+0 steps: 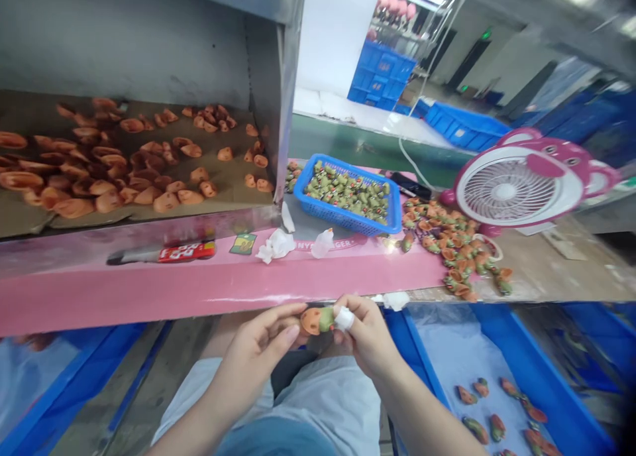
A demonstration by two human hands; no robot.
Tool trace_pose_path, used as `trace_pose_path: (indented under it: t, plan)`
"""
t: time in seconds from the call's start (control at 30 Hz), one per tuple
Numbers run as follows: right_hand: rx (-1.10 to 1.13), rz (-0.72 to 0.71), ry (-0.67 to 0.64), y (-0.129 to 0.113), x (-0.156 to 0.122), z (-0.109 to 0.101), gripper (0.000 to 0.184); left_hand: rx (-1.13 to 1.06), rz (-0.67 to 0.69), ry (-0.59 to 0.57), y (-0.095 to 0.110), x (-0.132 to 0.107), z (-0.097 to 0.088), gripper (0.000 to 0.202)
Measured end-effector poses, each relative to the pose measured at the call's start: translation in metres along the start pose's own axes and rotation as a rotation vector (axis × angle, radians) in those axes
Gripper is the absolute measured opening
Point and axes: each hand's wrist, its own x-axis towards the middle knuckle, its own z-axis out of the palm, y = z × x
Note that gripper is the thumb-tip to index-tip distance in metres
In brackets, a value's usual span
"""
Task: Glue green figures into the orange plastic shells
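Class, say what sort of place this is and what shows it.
Probably a small-parts assembly workshop: heaps of identical orange parts, a blue basket of green pieces, and the left hand and right hand holding one orange-and-green piece.

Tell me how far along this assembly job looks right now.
Done: a pile of joined pieces lies on the table, a few more in the blue bin. In hand: left hand and right hand pinch one orange-and-green piece. Left: many orange shells on the cardboard and a blue basket full of green parts.
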Motion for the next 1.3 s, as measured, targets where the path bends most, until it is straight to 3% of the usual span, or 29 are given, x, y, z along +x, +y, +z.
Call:
trace_pose_path:
  t: [0.17, 0.3, 0.4, 0.5, 0.9, 1.03, 1.13, 1.3]
  plan:
    - [-0.071, -0.068, 0.085, -0.008, -0.001, -0.015, 0.027, -0.009, -0.050, -0.014, -0.005, 0.009, -0.001, 0.027]
    - [-0.251, -0.170, 0.010, -0.018, -0.018, -0.005, 0.017, -0.165, -0.043, -0.075, -0.002, 0.009, 0.008, 0.031]
    - [-0.488, -0.314, -0.031, -0.025, -0.026, 0.003, 0.011, -0.227, -0.049, -0.056, 0.001, 0.006, 0.012, 0.031]
    - [-0.576, -0.358, -0.033, -0.028, -0.028, 0.005, 0.011, -0.210, -0.066, -0.048, 0.005, 0.003, 0.013, 0.032]
    - [-0.620, -0.349, 0.001, -0.028, -0.030, 0.005, 0.012, -0.221, -0.080, -0.077, 0.003, 0.004, 0.012, 0.037]
    - [-0.592, -0.294, 0.006, -0.016, -0.026, 0.005, 0.016, -0.194, -0.114, -0.094, -0.003, 0.010, 0.012, 0.042]
    - [-0.680, -0.294, 0.138, 0.003, -0.003, -0.013, 0.023, -0.131, -0.109, -0.006, -0.014, 0.020, 0.009, 0.052]
    - [-0.852, -0.348, 0.482, 0.016, 0.056, -0.090, 0.026, -0.010, 0.013, 0.243, -0.025, 0.029, -0.003, 0.050]
